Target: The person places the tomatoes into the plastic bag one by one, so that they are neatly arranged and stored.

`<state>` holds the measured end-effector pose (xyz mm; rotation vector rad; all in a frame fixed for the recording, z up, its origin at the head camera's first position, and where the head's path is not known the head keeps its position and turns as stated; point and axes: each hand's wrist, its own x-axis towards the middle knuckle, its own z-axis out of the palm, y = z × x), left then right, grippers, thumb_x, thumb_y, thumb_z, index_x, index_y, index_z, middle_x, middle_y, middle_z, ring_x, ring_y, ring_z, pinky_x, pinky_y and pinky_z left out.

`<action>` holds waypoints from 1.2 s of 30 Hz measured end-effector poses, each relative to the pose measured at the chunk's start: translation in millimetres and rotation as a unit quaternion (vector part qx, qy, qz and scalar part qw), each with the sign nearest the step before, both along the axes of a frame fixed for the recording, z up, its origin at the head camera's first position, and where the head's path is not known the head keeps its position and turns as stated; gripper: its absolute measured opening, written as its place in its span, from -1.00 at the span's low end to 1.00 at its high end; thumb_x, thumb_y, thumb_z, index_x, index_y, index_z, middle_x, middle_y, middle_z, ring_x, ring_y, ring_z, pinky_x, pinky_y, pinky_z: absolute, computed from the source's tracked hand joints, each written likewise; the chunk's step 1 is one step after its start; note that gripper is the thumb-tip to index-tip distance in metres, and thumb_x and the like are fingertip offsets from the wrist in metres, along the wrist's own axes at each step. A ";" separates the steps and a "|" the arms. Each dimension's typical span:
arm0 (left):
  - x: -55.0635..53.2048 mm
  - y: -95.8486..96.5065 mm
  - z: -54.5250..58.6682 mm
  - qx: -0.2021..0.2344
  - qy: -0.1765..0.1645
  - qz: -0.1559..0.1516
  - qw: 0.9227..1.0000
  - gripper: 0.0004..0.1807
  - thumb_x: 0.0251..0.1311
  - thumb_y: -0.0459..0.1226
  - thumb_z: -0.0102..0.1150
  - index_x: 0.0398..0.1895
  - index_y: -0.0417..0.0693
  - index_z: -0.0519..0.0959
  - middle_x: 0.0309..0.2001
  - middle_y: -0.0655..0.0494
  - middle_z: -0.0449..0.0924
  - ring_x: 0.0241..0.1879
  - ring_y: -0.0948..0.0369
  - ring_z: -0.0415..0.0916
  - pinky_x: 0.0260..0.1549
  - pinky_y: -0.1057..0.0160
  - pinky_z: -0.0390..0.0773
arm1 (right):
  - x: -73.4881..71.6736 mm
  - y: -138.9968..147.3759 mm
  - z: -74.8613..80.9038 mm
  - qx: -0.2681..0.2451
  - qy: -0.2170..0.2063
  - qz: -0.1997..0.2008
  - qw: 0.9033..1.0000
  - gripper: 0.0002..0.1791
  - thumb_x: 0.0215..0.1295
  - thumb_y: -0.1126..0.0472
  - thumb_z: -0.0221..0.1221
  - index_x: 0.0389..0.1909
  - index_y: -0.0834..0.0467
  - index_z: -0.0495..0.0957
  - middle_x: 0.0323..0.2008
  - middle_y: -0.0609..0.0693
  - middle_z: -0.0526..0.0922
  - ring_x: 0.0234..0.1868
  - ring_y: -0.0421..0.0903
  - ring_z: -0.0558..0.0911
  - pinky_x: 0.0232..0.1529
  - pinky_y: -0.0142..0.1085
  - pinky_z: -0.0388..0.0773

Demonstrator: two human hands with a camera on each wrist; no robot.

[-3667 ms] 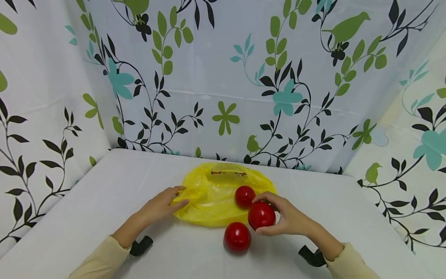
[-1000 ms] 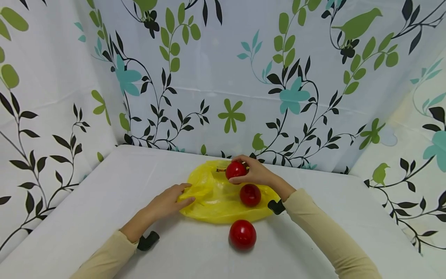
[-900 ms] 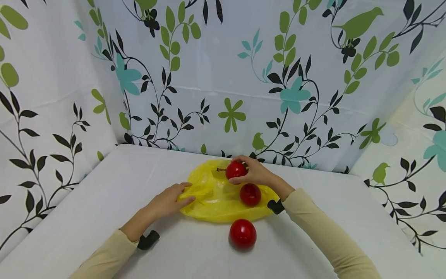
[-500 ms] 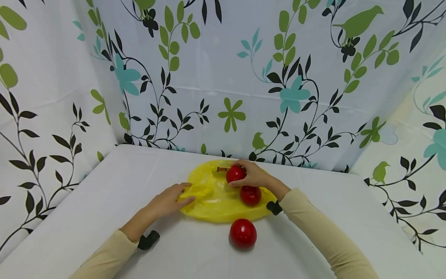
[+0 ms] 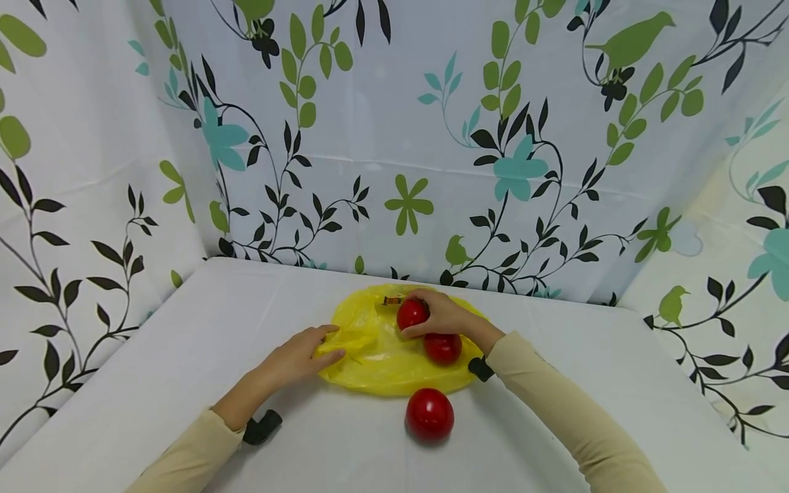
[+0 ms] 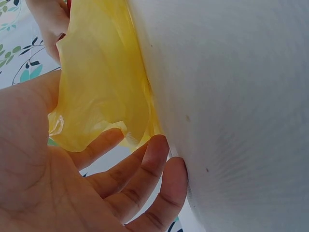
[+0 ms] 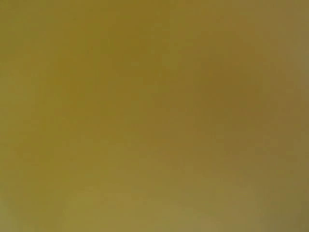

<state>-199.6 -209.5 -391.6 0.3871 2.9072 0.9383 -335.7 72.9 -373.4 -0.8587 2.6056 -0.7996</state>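
Note:
On a white table lies a crumpled yellow plastic bag [image 5: 376,373]. My right hand [image 5: 446,313] grips a shiny red ball [image 5: 411,313] over the far part of the bag, thumb on the near side and fingers over the top. A second red ball [image 5: 442,350] sits on the bag just below that hand, partly covered by it. In front of the bag, a third red ball [image 5: 429,415] rests on the table. My left hand [image 5: 298,356] rests at the bag's left edge, thumb and fingers spread; in the left wrist view its fingertips [image 6: 157,145] touch the bag's rim.
A black wrist camera [image 5: 261,427] shows beside the left cuff, another black piece [image 5: 481,368] by the right cuff. White curtains [image 5: 364,137] with leaves and birds stand behind the table and at both sides. The right wrist view is a yellow-brown blur.
My right hand has carried its ball from beside the other two, away and leftward over the bag, then slightly lower toward the second ball. The left hand has stayed at the bag's edge.

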 end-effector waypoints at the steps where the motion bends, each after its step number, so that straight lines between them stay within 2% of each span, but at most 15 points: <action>1: -0.1 0.0 0.0 0.000 0.001 -0.001 1.000 -0.31 0.38 0.04 0.04 0.37 -0.27 0.31 0.26 -0.29 0.41 0.27 -0.19 0.33 0.20 -0.23 0.33 | 0.1 -0.1 -0.9 0.002 -0.001 -0.001 1.000 -0.22 0.06 -0.09 0.43 0.28 0.06 0.37 0.24 0.06 0.44 0.13 0.05 0.47 0.03 -0.02 0.58; 8: -1.1 2.3 0.9 -0.005 0.006 -0.002 1.000 -0.31 0.38 0.05 0.03 0.38 -0.25 0.30 0.25 -0.27 0.41 0.27 -0.17 0.33 0.21 -0.21 0.33 | 0.7 1.2 -4.3 0.008 -0.005 -0.002 1.000 -0.25 0.09 -0.05 0.42 0.27 0.05 0.35 0.23 0.05 0.42 0.13 0.04 0.47 0.05 0.00 0.56; 21: 1.1 3.2 4.0 -0.006 -0.002 0.002 1.000 -0.32 0.38 0.04 0.04 0.38 -0.25 0.30 0.25 -0.28 0.42 0.27 -0.18 0.33 0.20 -0.22 0.34 | 0.7 1.4 0.5 0.022 -0.026 0.015 0.999 -0.20 0.16 -0.02 0.38 0.36 0.10 0.26 0.31 0.10 0.33 0.20 0.08 0.41 0.13 0.03 0.50; 31: 0.8 2.0 2.0 -0.009 -0.001 0.003 1.000 -0.31 0.38 0.04 0.04 0.38 -0.26 0.30 0.26 -0.28 0.40 0.28 -0.19 0.32 0.20 -0.23 0.33 | 3.2 4.7 6.2 0.011 -0.047 0.029 0.998 -0.20 0.21 -0.05 0.33 0.39 0.12 0.24 0.31 0.10 0.33 0.22 0.09 0.40 0.16 0.03 0.48; 36: 1.1 1.2 2.2 -0.010 -0.001 0.004 1.000 -0.32 0.38 0.03 0.04 0.37 -0.26 0.30 0.27 -0.28 0.40 0.28 -0.19 0.32 0.20 -0.24 0.33 | 0.7 6.7 10.4 -0.015 -0.057 0.042 0.997 -0.24 0.26 0.00 0.30 0.39 0.16 0.25 0.31 0.13 0.36 0.27 0.11 0.39 0.26 0.00 0.40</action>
